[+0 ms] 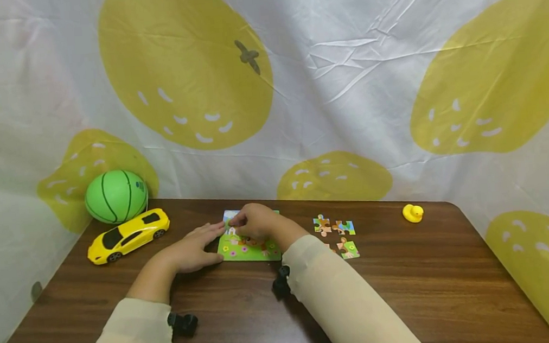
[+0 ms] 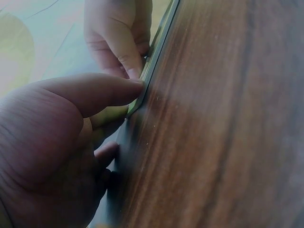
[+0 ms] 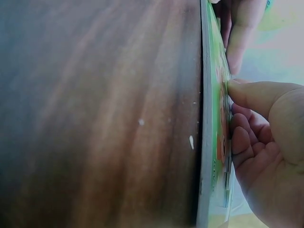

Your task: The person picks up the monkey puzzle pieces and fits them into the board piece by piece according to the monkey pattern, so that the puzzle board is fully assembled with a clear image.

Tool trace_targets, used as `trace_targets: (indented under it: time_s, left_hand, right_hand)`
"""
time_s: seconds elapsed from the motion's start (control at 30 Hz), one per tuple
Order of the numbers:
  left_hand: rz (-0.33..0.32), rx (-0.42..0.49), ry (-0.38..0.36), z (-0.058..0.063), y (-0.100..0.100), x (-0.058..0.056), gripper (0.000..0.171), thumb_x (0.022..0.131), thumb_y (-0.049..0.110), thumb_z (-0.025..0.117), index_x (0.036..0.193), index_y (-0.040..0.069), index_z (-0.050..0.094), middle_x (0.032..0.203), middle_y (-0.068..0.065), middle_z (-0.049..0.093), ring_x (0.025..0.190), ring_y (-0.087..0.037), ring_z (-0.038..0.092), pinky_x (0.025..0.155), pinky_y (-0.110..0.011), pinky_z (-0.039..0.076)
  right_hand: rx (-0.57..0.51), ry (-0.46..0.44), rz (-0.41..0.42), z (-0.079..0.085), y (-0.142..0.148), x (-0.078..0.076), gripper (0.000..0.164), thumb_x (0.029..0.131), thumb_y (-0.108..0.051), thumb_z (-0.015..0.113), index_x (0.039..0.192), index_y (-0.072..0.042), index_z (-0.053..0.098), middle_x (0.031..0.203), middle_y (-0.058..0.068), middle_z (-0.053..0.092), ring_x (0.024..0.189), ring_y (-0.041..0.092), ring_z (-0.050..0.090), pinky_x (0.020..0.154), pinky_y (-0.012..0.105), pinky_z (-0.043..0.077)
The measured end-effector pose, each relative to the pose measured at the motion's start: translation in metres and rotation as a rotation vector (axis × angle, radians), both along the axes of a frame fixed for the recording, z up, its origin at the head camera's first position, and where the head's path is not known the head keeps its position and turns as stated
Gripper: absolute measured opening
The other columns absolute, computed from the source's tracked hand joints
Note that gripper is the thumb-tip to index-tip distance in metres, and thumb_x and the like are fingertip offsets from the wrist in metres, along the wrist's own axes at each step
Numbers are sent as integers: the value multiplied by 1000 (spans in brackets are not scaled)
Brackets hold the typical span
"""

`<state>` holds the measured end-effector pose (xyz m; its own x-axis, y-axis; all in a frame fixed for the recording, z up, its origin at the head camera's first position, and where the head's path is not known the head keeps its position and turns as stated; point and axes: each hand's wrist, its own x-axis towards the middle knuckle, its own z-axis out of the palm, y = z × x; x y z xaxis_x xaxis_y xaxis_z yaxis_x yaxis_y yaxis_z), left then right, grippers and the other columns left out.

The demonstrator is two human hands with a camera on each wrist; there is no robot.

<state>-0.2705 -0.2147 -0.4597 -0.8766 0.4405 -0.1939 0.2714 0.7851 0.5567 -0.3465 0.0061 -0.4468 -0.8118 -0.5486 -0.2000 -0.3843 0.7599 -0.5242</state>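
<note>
A small jigsaw puzzle board (image 1: 250, 256) with a green meadow picture lies flat on the table. My left hand (image 1: 195, 249) is at the board's left side, its fingers fairly straight on the upper left edge and the thumb at the near left corner. Over the board's upper left part, my right hand (image 1: 256, 222) pinches a puzzle piece at the picture's surface; the fingers hide most of it. Thumb and bent fingers of the right hand (image 3: 266, 128) meet the board's face in the right wrist view. The left thumb (image 2: 109, 95) touches the board's edge in the left wrist view.
Several loose puzzle pieces (image 1: 347, 248) lie right of the board, partly behind the right sleeve. A yellow rubber duck (image 1: 412, 213) sits farther right. At the left stand a yellow toy car (image 1: 130, 236) and a green ball (image 1: 117, 196). A patterned curtain (image 1: 336, 90) hangs behind the table.
</note>
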Motion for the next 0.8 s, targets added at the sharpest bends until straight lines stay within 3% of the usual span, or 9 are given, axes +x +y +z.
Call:
trace_targets:
  time_s: [0.3, 0.53, 0.7, 0.8]
  left_hand:
    - [3, -3, 0, 0, 0, 1, 81, 101, 40, 68, 168, 9, 34, 179, -14, 26, 167, -48, 11, 132, -72, 12]
    - [-2, -1, -3, 0, 0, 1, 81, 102, 40, 67, 169, 9, 33, 179, -15, 25, 167, -48, 11, 133, -71, 12]
    - [-13, -8, 10, -3, -1, -2, 81, 102, 40, 67, 169, 10, 33, 179, -15, 26, 167, -48, 12, 133, -70, 13]
    - [-13, -8, 9, -3, -2, -3, 81, 102, 41, 67, 169, 10, 33, 179, -14, 26, 167, -48, 12, 133, -71, 13]
  right_hand:
    - [11, -2, 5, 0, -1, -1, 38, 104, -27, 72, 141, -21, 72, 111, -3, 71, 91, 13, 61, 87, 30, 54]
    - [24, -16, -3, 2, -1, -2, 40, 104, -27, 72, 143, -21, 71, 118, -2, 73, 97, 12, 62, 94, 33, 56]
    - [-7, -61, -14, 5, -2, -2, 44, 103, -24, 72, 146, -17, 68, 108, 1, 71, 79, 14, 57, 75, 30, 54]
    - [-14, -60, 2, 6, -2, -3, 45, 103, -23, 72, 147, -16, 67, 105, 1, 70, 76, 13, 56, 70, 28, 51]
